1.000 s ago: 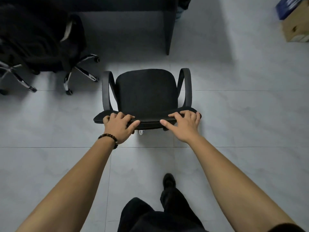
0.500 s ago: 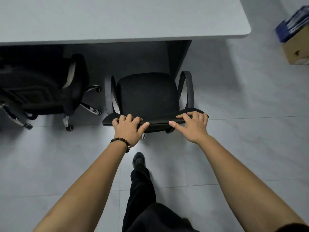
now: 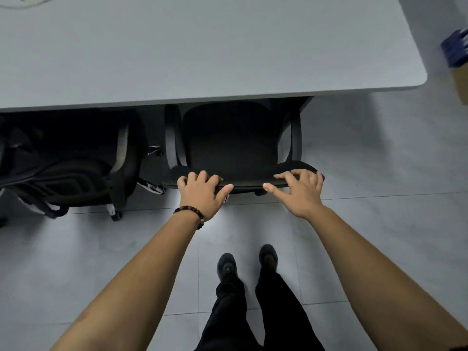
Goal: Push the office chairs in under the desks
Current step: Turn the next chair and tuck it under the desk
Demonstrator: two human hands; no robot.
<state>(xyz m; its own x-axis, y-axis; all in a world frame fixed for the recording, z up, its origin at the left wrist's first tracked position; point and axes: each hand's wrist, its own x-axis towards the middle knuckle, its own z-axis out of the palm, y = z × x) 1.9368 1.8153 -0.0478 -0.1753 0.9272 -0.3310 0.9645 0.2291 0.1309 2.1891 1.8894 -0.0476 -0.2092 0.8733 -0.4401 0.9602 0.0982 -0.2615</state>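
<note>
A black office chair point(image 3: 231, 143) with two armrests stands right below me, its seat partly under the front edge of the grey desk point(image 3: 202, 51). My left hand point(image 3: 201, 192), with a bead bracelet at the wrist, grips the top of the backrest on the left, fingers curled over it and thumb behind. My right hand point(image 3: 300, 190) holds the right end of the same backrest, fingers curled over the top edge. A second black chair point(image 3: 73, 160) sits tucked under the desk to the left.
The desk's dark side panel point(image 3: 305, 105) stands just right of the chair's armrest. A cardboard box point(image 3: 459, 84) with blue items on it sits on the tiled floor at far right. My two black shoes point(image 3: 247, 264) stand on the tiles behind the chair.
The chair has rolled forward with both hands on its backrest, and its seat has gone partly under the desk. I stepped closer; both feet now stand together behind it.
</note>
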